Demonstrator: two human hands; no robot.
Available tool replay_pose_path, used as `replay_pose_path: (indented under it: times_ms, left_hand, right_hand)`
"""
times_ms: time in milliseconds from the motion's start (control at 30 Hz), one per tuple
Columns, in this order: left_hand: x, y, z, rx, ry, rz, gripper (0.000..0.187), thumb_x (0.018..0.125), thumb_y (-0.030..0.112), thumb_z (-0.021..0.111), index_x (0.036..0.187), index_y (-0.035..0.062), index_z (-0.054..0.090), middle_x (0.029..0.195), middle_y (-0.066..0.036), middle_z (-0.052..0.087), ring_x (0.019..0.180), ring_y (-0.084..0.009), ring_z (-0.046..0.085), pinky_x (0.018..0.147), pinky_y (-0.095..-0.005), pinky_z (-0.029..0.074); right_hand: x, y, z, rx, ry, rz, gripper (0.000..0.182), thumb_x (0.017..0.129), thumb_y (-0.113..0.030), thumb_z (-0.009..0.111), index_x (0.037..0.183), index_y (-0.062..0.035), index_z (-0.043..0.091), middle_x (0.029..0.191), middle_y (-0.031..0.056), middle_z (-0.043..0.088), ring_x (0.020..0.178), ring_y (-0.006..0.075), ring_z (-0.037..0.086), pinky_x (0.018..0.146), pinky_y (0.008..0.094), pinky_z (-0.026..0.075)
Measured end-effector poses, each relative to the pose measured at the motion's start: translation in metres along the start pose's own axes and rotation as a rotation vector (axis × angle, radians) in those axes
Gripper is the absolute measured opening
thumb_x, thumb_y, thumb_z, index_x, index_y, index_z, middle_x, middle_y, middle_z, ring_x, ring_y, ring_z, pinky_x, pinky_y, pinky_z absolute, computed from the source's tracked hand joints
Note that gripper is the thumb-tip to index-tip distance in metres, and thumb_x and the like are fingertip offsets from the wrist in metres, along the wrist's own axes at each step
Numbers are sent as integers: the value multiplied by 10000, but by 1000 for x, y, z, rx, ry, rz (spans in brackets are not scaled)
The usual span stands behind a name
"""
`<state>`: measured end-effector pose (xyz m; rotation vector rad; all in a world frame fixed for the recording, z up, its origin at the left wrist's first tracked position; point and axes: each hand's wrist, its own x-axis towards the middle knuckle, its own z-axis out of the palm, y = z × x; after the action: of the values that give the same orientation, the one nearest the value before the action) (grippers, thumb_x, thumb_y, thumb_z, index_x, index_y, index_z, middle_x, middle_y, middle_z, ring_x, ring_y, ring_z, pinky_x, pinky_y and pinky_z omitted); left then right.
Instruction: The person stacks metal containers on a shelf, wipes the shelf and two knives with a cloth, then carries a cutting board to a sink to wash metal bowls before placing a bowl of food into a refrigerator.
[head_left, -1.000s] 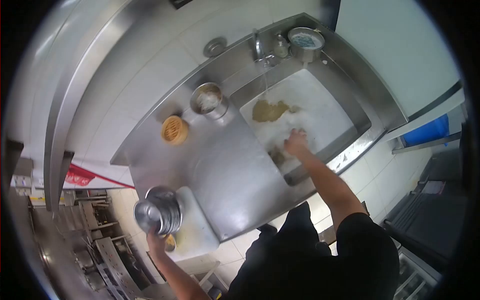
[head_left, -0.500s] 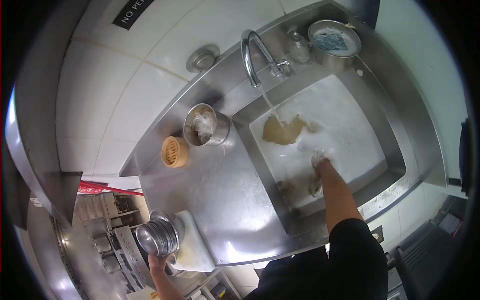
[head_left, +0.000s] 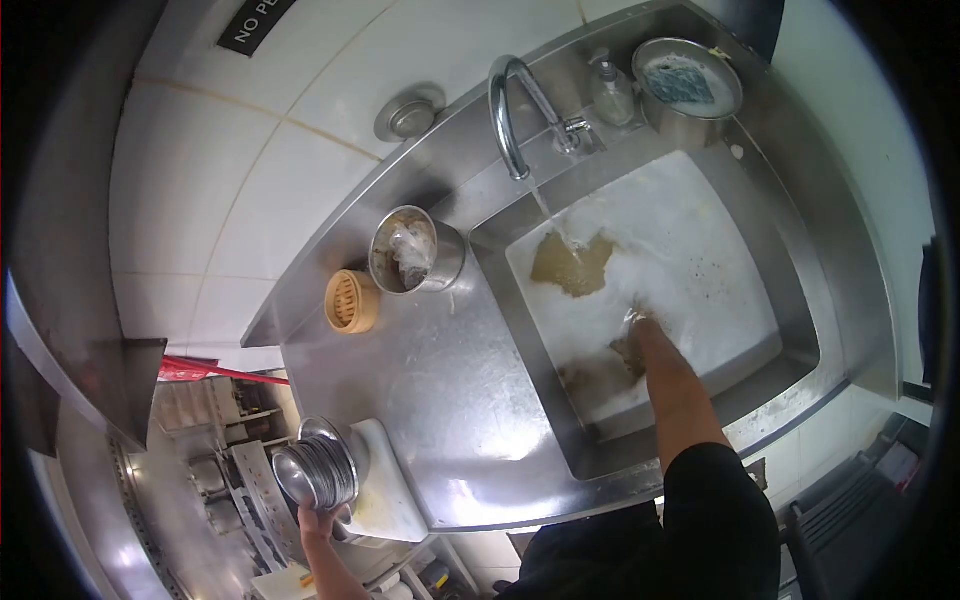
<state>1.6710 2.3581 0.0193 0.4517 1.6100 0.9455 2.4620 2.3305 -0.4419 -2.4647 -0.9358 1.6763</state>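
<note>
My left hand (head_left: pixel 318 522) is closed on the near side of a stack of metal bowls (head_left: pixel 318 474), tipped so that one bowl's inside faces left. A larger metal bowl (head_left: pixel 352 450) sits behind the stack, next to a white cutting board (head_left: pixel 385 495). In the sink (head_left: pixel 590 440), my right hand (head_left: pixel 636 322) reaches down into foamy water (head_left: pixel 690 245). Foam and water hide its fingers, and whatever they may touch cannot be seen. Water runs from the curved faucet (head_left: pixel 505 110) into a brownish, foam-free patch.
Left of the sink stand a metal pot (head_left: pixel 440 255) with clear plastic inside and a bamboo steamer (head_left: pixel 352 302). Behind the sink are a soap bottle (head_left: pixel 612 95) and a pot (head_left: pixel 685 128) of suds holding a blue-green cloth (head_left: pixel 680 85). Kitchen equipment (head_left: pixel 215 490) lies lower left.
My right hand has sunk slightly deeper into the foam, and brown water shows beside it. My left hand and the bowl stack stay put. The view has shifted slightly.
</note>
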Motion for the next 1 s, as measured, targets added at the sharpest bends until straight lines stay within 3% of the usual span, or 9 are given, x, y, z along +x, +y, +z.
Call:
replay_pose_path:
  times_ms: [333, 533, 833, 1000]
  left_hand:
    - [-11, 3, 20, 41, 102, 2, 582, 1049, 276, 428, 1559, 12, 331, 1535, -223, 471, 1402, -462, 467, 1084, -752, 409]
    - [-8, 1, 11, 30, -9, 13, 609, 1051, 293, 427, 1578, 18, 295, 1565, -224, 432, 1415, -457, 452, 1093, -752, 401]
    - [-4, 2, 6, 76, -4, -14, 594, 1015, 344, 512, 1542, 86, 415, 1522, -158, 519, 1395, -422, 490, 1056, -732, 414]
    - [-1, 0, 0, 47, -18, -11, 577, 1014, 317, 495, 1531, 72, 424, 1530, -162, 511, 1406, -415, 481, 1096, -748, 364]
  right_hand:
    - [-23, 10, -13, -326, -47, -184, 852, 912, -450, 668, 1579, -186, 208, 1666, 139, 239, 1520, 336, 300, 1237, 472, 276]
    - [-48, 14, -29, -498, -41, -268, 763, 903, -420, 687, 1531, -183, 325, 1633, 123, 317, 1494, 317, 351, 1211, 470, 319]
    - [-53, -12, -42, -719, -83, -325, 642, 888, -375, 716, 1460, -179, 501, 1583, 99, 434, 1455, 287, 426, 1172, 466, 382]
    - [-41, -10, -49, -994, -196, -417, 583, 880, -350, 732, 1420, -177, 599, 1555, 86, 499, 1433, 271, 468, 1150, 464, 418]
